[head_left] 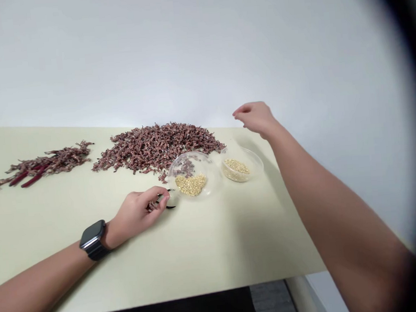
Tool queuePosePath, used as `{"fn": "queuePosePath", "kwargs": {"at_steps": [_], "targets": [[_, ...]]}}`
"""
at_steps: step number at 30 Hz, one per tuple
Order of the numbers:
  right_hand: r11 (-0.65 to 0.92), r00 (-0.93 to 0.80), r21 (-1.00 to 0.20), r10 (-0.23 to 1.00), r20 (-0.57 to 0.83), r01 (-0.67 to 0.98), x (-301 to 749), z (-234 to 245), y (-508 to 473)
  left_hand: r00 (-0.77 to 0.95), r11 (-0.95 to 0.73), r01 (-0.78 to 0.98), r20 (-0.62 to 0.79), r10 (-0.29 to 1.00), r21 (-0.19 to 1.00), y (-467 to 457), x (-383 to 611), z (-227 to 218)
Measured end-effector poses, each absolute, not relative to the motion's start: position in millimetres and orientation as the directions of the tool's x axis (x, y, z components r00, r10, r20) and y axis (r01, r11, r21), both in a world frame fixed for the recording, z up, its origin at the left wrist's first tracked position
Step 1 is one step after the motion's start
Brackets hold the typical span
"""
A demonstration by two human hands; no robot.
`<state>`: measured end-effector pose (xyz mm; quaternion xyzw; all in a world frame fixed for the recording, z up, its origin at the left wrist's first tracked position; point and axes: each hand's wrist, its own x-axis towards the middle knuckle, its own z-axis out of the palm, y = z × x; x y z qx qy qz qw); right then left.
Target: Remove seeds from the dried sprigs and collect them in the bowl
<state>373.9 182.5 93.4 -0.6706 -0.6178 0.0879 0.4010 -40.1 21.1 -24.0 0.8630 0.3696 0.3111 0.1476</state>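
Two bare hands are over a pale cream table (202, 262). The left hand (138, 212) is nearly closed, its fingertips (160, 194) pinched together on a small bunch of dried sprigs (152, 206). A thin, dark curved object (171, 207) pokes out past those fingers, too small to tell what it is. This hand sits near the middle of the table, just beside the rim of a see-through bowl (193, 175), and a black watch (94, 240) is strapped to its wrist.

The right hand (255, 118) hangs in the air past the table's far right side, half open with its fingers loosely curled, and it has hold of nothing that I can see.

The bowl holds pale grains and a few dark sprigs. A second see-through bowl (242, 164) with pale grains stands just to its right. Behind them, along the far edge, lies a big heap of dried reddish-brown sprigs (157, 145), with a smaller pile with red pods (43, 164) towards the left corner.
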Motion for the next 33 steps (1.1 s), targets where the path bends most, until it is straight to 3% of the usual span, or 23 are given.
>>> {"fn": "queuePosePath", "kwargs": {"at_steps": [3,15,24,33], "targets": [[-0.061,0.117,-0.521,0.990,0.076,0.852,387,71,211,0.538,-0.682,0.544,0.421,0.731,0.489,21,-40,-25],[-0.222,0.035,-0.511,0.936,-0.350,0.830,392,21,240,0.541,-0.666,0.530,0.395,0.742,0.525,19,-37,-23],[-0.262,0.029,-0.608,0.931,-0.365,0.750,399,16,229,0.537,-0.674,0.525,0.412,0.736,0.520,19,-37,-22],[-0.232,0.120,-0.639,0.969,-0.214,0.733,397,21,223,0.528,-0.674,0.525,0.422,0.737,0.520,19,-37,-22]]}}
